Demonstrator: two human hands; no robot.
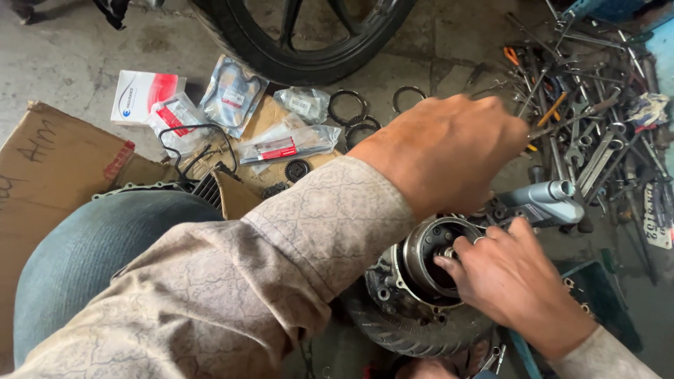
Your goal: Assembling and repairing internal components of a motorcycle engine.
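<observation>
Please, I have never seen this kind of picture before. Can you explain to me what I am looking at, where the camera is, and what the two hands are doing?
There is one picture, taken by a camera worn on a person's head, looking down at that person's own arms and knee. No robot is here. The left hand reaches forward as a loose fist; whether it holds something I cannot tell. The right hand puts its fingertips into the middle of a round metal hub, which sits inside a small rubber tyre. A grey bottle lies just behind the hub. On the concrete floor lie a heap of wrenches and screwdrivers at the right, bagged spare parts, metal rings, flattened cardboard and, at the top, a large black wheel.
</observation>
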